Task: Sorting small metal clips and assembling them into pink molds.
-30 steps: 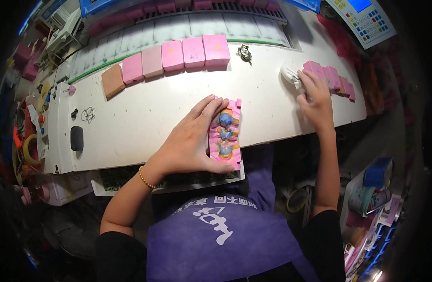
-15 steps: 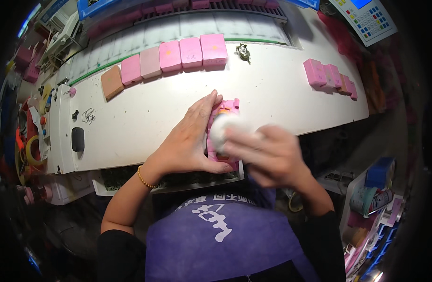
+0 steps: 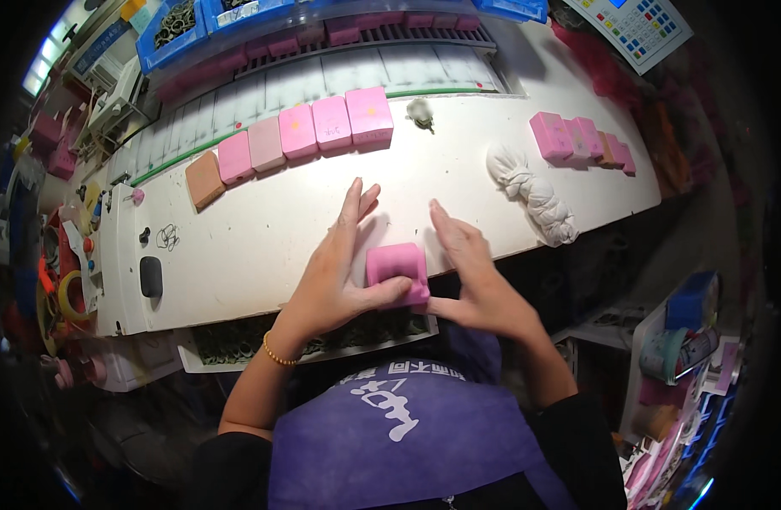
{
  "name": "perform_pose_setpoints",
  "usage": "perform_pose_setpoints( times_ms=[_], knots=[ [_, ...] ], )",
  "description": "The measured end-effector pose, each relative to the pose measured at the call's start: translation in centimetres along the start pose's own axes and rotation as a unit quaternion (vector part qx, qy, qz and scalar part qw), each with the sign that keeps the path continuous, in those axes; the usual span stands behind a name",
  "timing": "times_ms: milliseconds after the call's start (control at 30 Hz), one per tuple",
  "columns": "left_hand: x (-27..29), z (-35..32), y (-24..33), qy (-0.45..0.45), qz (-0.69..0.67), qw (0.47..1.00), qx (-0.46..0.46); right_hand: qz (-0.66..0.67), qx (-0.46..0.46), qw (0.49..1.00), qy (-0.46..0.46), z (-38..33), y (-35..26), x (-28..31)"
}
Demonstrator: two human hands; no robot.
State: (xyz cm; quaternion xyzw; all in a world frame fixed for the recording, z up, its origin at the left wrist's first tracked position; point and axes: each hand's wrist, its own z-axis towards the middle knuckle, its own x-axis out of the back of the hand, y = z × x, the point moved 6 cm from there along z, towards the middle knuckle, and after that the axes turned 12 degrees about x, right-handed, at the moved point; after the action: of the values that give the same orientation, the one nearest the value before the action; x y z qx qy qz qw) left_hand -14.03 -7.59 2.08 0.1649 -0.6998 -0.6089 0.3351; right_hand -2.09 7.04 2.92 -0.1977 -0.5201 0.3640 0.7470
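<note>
A pink mould block [image 3: 396,258] stands near the table's front edge, between my two hands. My left hand [image 3: 329,270] is at its left side, the thumb lying across its near face and the fingers stretched out past it. On the other side, my right hand [image 3: 480,280] has its fingers apart, and its thumb is close to the block's lower right corner; whether it touches I cannot tell. A twisted white cloth bundle [image 3: 533,195] with a rounded end lies on the table to the right, away from both hands.
A row of pink and tan blocks [image 3: 295,132] stands at the back left, a small metallic piece [image 3: 421,115] beside it. Smaller pink blocks [image 3: 577,138] are at the right. A tray of dark green pieces [image 3: 263,344] sits below the table edge. Blue bins [image 3: 171,42] stand behind.
My right hand has let go of the white cloth bundle, which now lies to the right. The pink mould block has been turned, hiding the detailed side that showed before.
</note>
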Motion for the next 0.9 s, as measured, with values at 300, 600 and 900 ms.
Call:
perform_pose_setpoints(
  times_ms=[300, 600, 900],
  knots=[
    [-0.6, -0.7, -1.7, 0.034, -0.048, 0.996, 0.061, 0.243, -0.078, 0.966, 0.032, 1.1, 0.1, -2.3],
    [1.2, -0.3, -0.1, 0.106, -0.151, 0.982, 0.041, 0.174, 0.016, 0.977, 0.123, 4.2, -1.0, -1.5],
    [1.8, 2.2, 2.2, 0.17, 0.299, 0.935, -0.087, -0.2, 0.149, 0.968, 0.022, 6.3, -1.1, 0.2]
  ],
)
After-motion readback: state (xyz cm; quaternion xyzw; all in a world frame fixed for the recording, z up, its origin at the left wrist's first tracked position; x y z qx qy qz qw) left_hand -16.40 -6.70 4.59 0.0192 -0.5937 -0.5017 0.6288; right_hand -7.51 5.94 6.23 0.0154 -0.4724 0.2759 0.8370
